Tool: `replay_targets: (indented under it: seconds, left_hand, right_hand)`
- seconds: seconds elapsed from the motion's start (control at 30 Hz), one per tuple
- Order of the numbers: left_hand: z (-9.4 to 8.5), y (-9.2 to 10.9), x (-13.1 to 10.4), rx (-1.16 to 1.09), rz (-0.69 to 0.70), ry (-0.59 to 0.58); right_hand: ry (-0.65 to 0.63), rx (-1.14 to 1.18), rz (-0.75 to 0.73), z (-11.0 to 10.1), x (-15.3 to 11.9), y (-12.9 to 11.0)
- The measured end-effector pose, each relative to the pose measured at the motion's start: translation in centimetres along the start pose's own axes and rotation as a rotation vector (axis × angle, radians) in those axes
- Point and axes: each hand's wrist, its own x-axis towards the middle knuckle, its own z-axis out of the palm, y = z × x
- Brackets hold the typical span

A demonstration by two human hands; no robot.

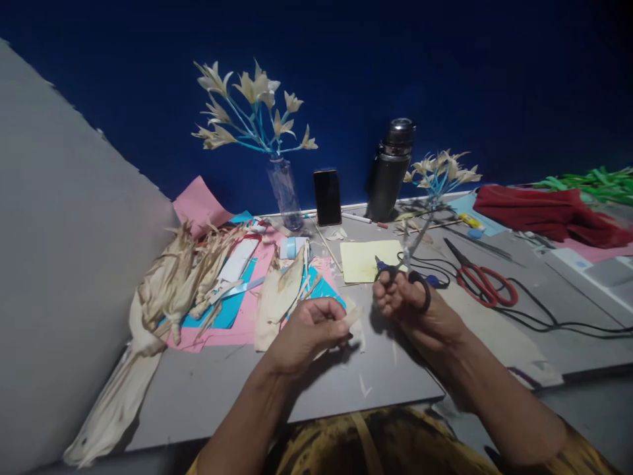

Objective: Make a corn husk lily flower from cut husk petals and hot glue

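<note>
Pale piece (353,314) partly hidden by left hand (311,333); green strips (596,181) (far right) cropped at edge.

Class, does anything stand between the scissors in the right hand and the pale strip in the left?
Nothing visible does: an open gap separates the scissors in the right hand from the pale strip in the left hand.

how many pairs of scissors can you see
2: black-handled scissors in the right hand, red-handled scissors on the table beside a black cable. More could be hidden.

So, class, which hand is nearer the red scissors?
Right. The right hand is close on their left; the left hand is farther left of the red scissors.
</note>
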Motion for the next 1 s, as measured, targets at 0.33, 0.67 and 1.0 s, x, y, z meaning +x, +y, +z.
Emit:
replay_targets:
  seconds: [0.33, 0.67, 1.0]
  left_hand:
    - [1.0, -1.0, 0.4, -0.041, 0.004, -0.037]
    - [1.4, -0.2, 0.5, -0.100, 0.026, 0.054]
    - [1.0, -0.2, 0.3, -0.228, 0.174, -0.043]
  right_hand:
    - [-0.090, -0.081, 0.098, 1.8, -0.1, 1.1]
    - [-0.023, -0.042, -0.005, 0.7, -0.7, 0.3]
    - [0.086, 0.064, -0.061, 2.3, 0.4, 0.3]
